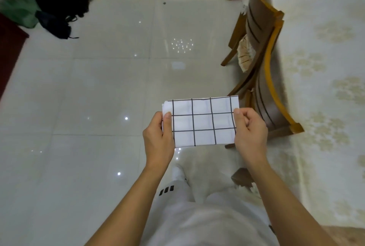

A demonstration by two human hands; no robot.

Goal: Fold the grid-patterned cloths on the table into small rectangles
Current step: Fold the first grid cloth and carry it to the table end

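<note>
Two hands hold one folded cloth in the air above the floor.
Left hand pinches its left edge, right hand its right edge, thumbs on top, beside the surface.

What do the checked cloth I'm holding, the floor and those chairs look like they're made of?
Grid-patterned cloth: thin woven fabric, matte, stacked layers showing at its left edge. Floor: glossy ceramic or stone tile, judging by grout lines and mirrored lights. Chairs: varnished wood, dark slats with lighter curved rails.
</note>
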